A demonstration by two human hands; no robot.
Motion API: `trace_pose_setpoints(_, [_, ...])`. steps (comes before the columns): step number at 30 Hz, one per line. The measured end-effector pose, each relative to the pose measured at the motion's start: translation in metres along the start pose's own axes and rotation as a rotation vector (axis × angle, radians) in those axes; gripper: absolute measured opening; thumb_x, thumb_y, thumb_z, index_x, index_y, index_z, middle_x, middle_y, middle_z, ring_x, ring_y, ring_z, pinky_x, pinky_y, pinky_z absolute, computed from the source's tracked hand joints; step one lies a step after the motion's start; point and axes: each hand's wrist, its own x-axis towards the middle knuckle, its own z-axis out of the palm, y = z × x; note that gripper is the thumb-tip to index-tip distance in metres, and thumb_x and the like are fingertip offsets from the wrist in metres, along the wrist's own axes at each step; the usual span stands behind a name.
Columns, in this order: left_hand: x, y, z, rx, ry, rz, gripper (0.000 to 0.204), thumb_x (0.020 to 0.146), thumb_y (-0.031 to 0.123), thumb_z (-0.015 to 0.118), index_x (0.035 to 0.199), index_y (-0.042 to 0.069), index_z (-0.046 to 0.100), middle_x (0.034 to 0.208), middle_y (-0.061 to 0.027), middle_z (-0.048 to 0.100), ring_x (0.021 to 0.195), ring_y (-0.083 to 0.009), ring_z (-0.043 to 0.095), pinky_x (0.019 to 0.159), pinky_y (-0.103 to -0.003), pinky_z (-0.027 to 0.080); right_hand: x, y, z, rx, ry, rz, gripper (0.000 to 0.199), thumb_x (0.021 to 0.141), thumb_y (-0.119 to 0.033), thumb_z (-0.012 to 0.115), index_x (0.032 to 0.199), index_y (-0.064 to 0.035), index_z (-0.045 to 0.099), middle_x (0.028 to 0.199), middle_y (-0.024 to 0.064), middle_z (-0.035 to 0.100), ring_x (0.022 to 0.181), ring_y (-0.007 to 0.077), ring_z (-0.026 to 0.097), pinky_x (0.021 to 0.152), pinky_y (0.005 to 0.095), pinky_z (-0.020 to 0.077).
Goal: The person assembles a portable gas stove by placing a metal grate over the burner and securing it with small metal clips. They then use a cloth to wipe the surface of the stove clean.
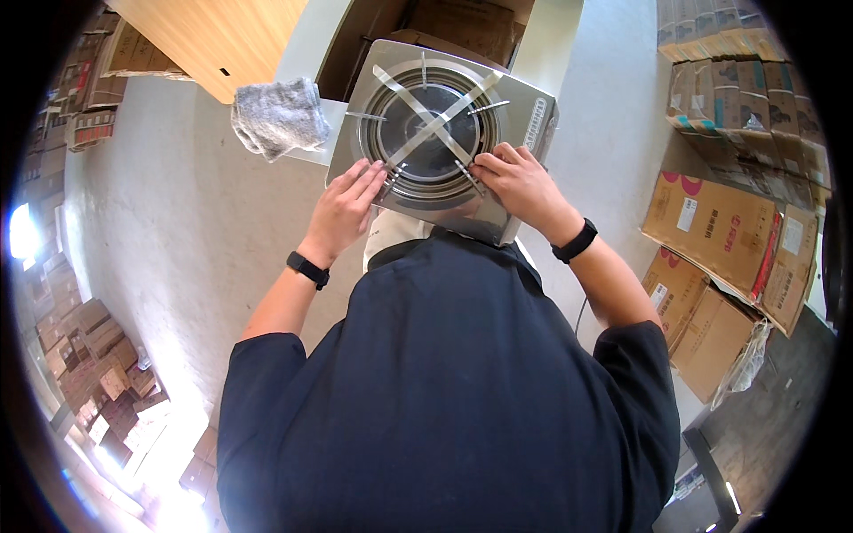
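A square metal gas stove (351,191) leans at a slight angle right in front of me. Its round burner with a dark glossy centre (411,124) is ringed by short metal prongs. Two pale strips of tape (433,127) cross over it in an X. My left hand (349,200) lies at the burner's lower left, fingers stretched out and tips touching near a tape end. At the lower right, my right hand (520,182) has its fingers curled and pressed together by the other tape end. What its fingertips hold, if anything, is hidden.
A grey cloth (281,117) hangs over a pale surface at the stove's left, near a wooden panel (213,40). Behind the stove is an opened box (462,27). Cardboard cartons (711,222) are stacked at right; more boxes (98,342) lie far left.
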Motion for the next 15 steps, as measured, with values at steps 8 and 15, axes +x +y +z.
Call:
trace_pose_setpoints(8, [0.016, -0.020, -0.012, -0.245, -0.045, -0.002, 0.023, 0.079, 0.002, 0.071, 0.102, 0.003, 0.071, 0.118, -0.0016, 0.072, 0.104, -0.0234, 0.065, 0.087, -0.037, 0.052, 0.009, -0.002, 0.000, -0.056, 0.006, -0.037, 0.018, 0.081, -0.013, 0.069, 0.098, -0.0099, 0.074, 0.105, -0.0014, 0.061, 0.105, 0.0205, 0.057, 0.087, 0.0336, 0.0503])
trace_pose_setpoints(15, [0.038, -0.025, -0.019, -0.050, -0.114, 0.088, 0.017, 0.076, 0.010, 0.077, 0.092, 0.013, 0.074, 0.103, 0.0046, 0.070, 0.096, -0.0185, 0.064, 0.079, -0.034, 0.049, 0.010, 0.001, 0.006, -0.159, 0.012, -0.133, 0.006, 0.079, -0.014, 0.070, 0.083, -0.0129, 0.074, 0.099, -0.0017, 0.060, 0.101, 0.0191, 0.058, 0.086, 0.0334, 0.0516])
